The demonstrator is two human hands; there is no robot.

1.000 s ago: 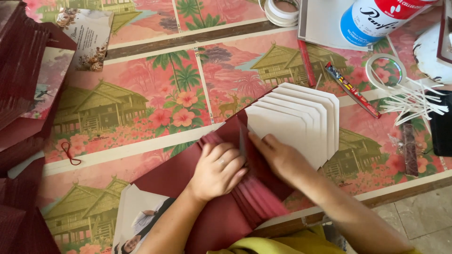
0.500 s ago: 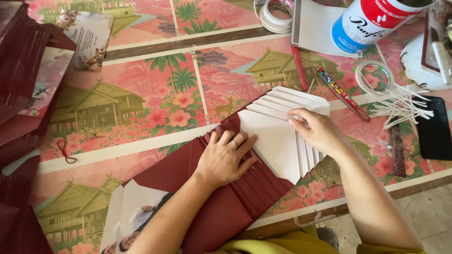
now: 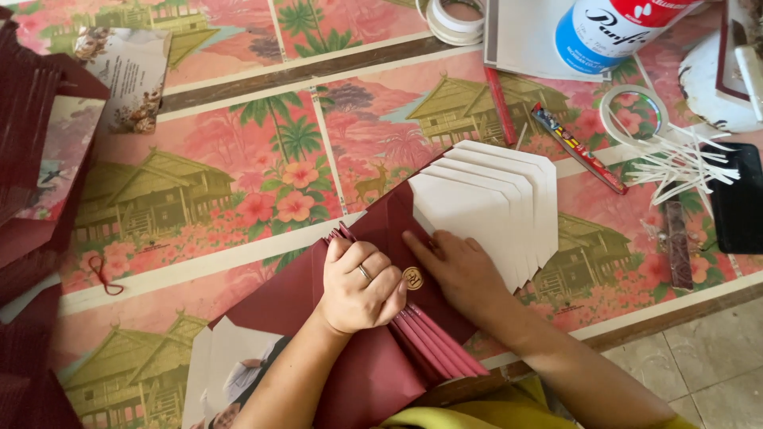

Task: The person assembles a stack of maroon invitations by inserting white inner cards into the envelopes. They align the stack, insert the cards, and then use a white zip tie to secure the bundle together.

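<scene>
The left hand point(image 3: 362, 286) is curled into a loose fist, fingers together, gripping the top edges of a fanned stack of maroon envelopes point(image 3: 373, 349); a ring sits on one finger. Below its knuckles the envelope edges spread out toward the table's near edge. The right hand point(image 3: 461, 274) lies flat, fingers together and stretched out, pressing on the maroon flap just beside the left fist. Between the two hands, touching the right thumb side, is a small round gold seal point(image 3: 412, 278).

Just beyond the right fingertips the white flaps point(image 3: 501, 199) fan out in overlapping layers, pointing up and away from the hand. Everything rests on a pink floral tablecloth point(image 3: 262, 183) printed with huts and palms.

Well beyond the right fingers lie a red pencil point(image 3: 501, 103), a patterned cutter point(image 3: 578, 148), a tape ring point(image 3: 633, 111) and a scatter of white strips point(image 3: 683, 163). Farther still stand a white and blue can point(image 3: 612, 32) and another tape roll point(image 3: 455, 17). A black phone point(image 3: 739, 199) lies to the far right.

Far left of the left hand is a pile of maroon covers point(image 3: 32, 127), a floral card point(image 3: 131, 75) and a small red string loop point(image 3: 102, 274). Near the left forearm a printed photo sheet point(image 3: 226, 373) peeks from under the maroon paper.
</scene>
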